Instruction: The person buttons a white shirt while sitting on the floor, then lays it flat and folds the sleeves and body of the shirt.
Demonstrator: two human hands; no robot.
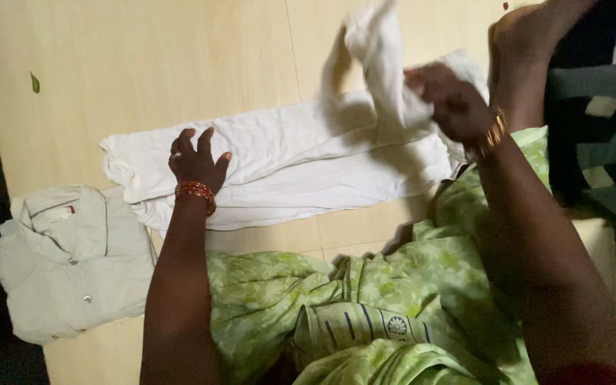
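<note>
Surface: pale wooden floor (144, 64), seen from above; a dark strip runs along its left edge.
White garment: long white cloth (286, 164) lies stretched across the middle of the floor, folded lengthwise, creased, with one end lifted off the boards at the right.
Left hand: left hand (195, 165) rests flat on the left part of the white cloth, fingers spread and extended, gripping nothing; a ring shows on one finger and red bangles (195, 192) sit at the wrist.
Right hand: right hand (447, 100) is raised above the right end of the cloth, fingers closed round a bunched portion of it, which stands up above the fist; a gold bangle (493, 134) is at the wrist. The picture is blurred here.
Folded shirt: a beige buttoned shirt (73, 260) lies folded near the floor's lower left corner, just beside the left end of the white cloth.
Clothing: green patterned fabric (365, 299) covers the person's lap at the bottom edge.
Debris: a small green leaf (35, 83) lies near the upper left corner.
</note>
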